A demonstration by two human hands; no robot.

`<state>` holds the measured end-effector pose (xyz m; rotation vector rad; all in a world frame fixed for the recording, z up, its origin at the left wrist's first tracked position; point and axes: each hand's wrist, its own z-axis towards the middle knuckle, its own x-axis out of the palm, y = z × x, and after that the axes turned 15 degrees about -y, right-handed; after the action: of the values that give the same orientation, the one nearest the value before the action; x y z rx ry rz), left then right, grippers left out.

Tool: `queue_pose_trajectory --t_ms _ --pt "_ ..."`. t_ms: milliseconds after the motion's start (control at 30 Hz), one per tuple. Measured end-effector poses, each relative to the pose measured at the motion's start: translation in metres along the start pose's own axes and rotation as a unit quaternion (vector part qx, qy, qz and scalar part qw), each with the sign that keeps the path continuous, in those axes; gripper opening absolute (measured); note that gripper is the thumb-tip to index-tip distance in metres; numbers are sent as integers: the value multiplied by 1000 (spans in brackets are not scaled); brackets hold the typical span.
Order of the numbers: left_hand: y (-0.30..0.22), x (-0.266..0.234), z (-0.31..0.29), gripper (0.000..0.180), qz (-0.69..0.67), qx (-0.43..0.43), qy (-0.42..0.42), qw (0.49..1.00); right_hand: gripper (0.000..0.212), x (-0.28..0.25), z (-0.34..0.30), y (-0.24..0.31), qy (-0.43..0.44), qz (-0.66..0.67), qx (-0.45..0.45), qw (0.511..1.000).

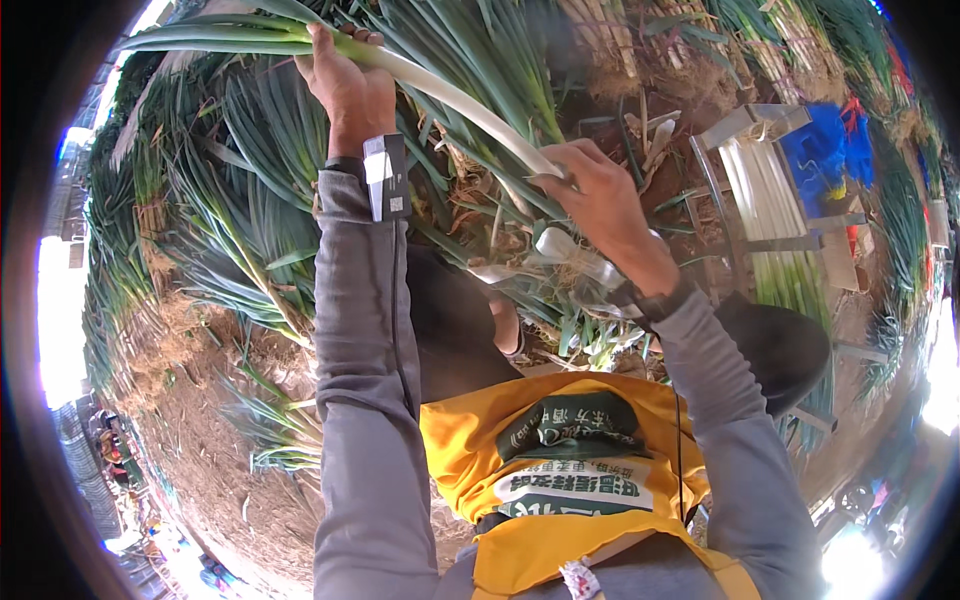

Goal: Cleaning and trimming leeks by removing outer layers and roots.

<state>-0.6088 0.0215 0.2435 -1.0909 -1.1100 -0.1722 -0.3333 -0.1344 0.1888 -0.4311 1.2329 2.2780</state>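
Note:
I hold one long green onion (pixel 440 92) up in front of me, with a white stalk and green leaves running off to the upper left. My left hand (pixel 348 82) grips it at the green upper part. My right hand (pixel 598 196) is closed around the white root end. Both arms wear grey sleeves, and a yellow apron (pixel 560 470) covers my front. Beyond my hands lie heaps of green onions (pixel 240 160) with earthy roots.
A metal rack (pixel 770 200) holding trimmed white stalks stands at the right, with a blue sheet (pixel 825 150) behind it. Brown soil (pixel 210 440) with scattered leaves spreads at the lower left. Peeled skins and scraps lie under my right wrist.

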Motion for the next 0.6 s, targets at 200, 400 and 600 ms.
queue_pose_trajectory --t_ms 200,400,600 --pt "5 8 -9 20 2 19 -12 1000 14 23 8 -16 11 -12 21 1000" --pt "8 2 -3 21 51 41 -34 997 16 30 12 -14 91 -29 -2 995" --pt "4 1 -4 52 53 104 -25 993 32 23 -13 -5 79 -22 -150 985"
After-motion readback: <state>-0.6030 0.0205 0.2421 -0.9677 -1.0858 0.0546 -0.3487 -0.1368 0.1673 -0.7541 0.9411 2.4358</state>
